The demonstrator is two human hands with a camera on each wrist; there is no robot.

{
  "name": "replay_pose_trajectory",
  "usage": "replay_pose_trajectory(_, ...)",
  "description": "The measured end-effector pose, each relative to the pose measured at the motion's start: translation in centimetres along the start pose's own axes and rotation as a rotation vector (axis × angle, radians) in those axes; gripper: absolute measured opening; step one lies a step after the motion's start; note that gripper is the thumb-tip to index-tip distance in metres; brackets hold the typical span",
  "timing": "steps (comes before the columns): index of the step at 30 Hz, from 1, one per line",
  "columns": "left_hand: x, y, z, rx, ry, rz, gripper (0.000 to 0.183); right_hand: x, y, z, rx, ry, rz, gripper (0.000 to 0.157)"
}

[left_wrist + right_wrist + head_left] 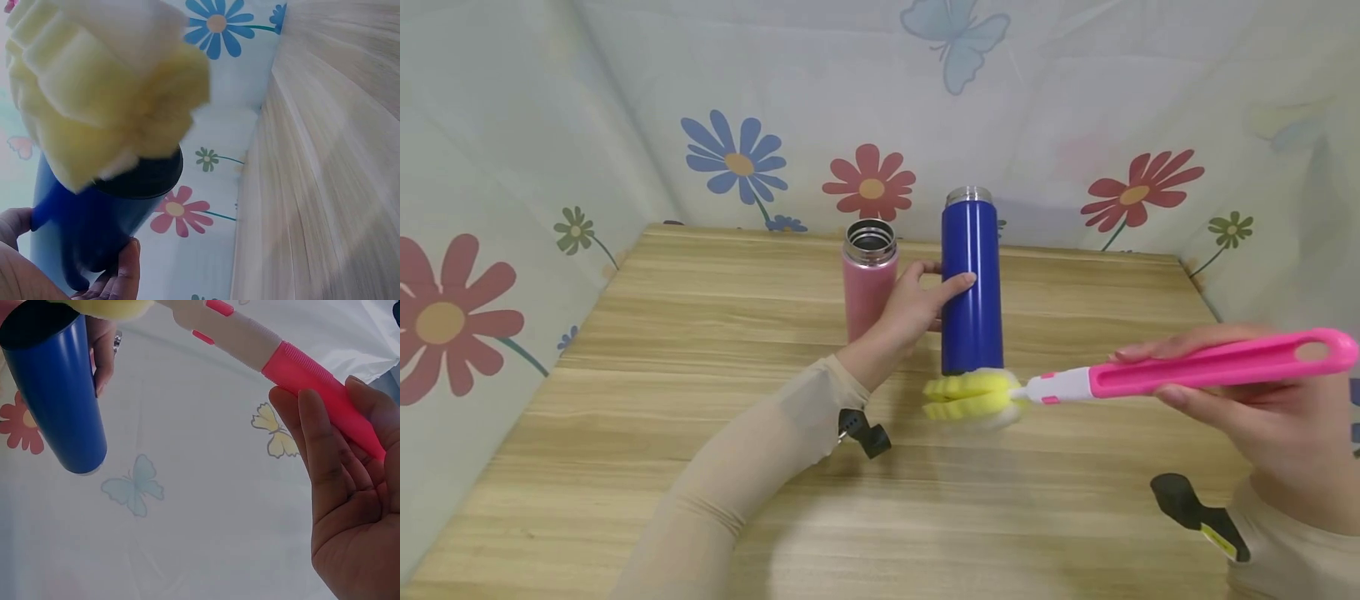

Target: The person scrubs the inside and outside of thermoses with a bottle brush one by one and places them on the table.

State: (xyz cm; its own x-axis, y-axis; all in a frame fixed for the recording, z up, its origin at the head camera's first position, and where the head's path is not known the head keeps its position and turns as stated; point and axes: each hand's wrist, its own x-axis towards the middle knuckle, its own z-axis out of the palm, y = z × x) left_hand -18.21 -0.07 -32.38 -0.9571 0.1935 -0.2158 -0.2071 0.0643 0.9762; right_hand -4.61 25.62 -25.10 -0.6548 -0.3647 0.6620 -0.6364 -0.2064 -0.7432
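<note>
My left hand (917, 304) grips a blue flask (970, 292) round its middle, thumb across the near side. The flask is uncapped, its steel neck at the top in the head view; its dark base (147, 178) shows in the left wrist view. A bottle brush with a pink handle (1210, 362) is held in my right hand (1262, 417), thumb on one side and fingers on the other. The brush's yellow and white sponge head (973, 396) points left, close by the flask's base, and overlaps the flask in the left wrist view.
An open pink flask (868, 287) stands upright on the wooden table (700, 333), just left of the blue one and partly behind my left forearm. A flower-printed cloth (1022, 108) hangs behind the table's back edge and along the sides.
</note>
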Motion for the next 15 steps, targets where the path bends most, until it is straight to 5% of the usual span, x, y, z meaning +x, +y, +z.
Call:
replay_pose_trajectory(9,-0.1,0.1,-0.1,0.001,0.012,-0.008,0.062,0.4,1.6,1.0,0.001,-0.031,-0.074,0.025)
replay_pose_trajectory(15,-0.1,0.2,-0.2,-0.003,0.016,-0.014,0.062,0.0,2.4,0.4,-0.137,-0.031,-0.033,0.024)
